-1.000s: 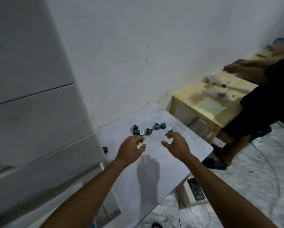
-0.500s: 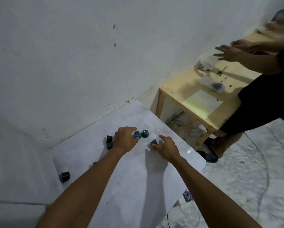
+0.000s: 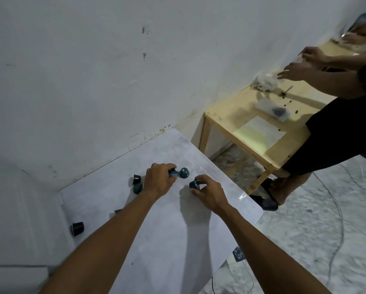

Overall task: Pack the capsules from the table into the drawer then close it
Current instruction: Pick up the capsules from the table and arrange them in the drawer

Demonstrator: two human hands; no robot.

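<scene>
We see a white wall point(image 3: 93, 71) behind everything, and a marbled floor point(image 3: 305, 230) at the right. Against the wall stands our white table point(image 3: 156, 240), and beside it, further right, a low wooden table point(image 3: 231, 111) where another person point(image 3: 330, 132) in black leans over with both hands out; what lies under those hands is too blurred for us to name.

Our two forearms reach across the white table. Our left hand point(image 3: 158, 180) is curled around a blue capsule point(image 3: 173, 173), fingers closed on it, knuckles up. Our right hand point(image 3: 209, 190) pinches a dark capsule point(image 3: 194, 184) between thumb and fingertips, just above or on the tabletop; we cannot tell which.

Between the two hands, just beside the left one, a teal capsule point(image 3: 184, 172) stands on the table. To the left of our left hand sit a black capsule point(image 3: 136, 178) and another teal one point(image 3: 138, 188), near each other. A further dark capsule point(image 3: 118, 211) peeks out from behind our left forearm. Well apart from the rest, at the table's left edge, a black capsule point(image 3: 77, 228) lies on its side.
</scene>
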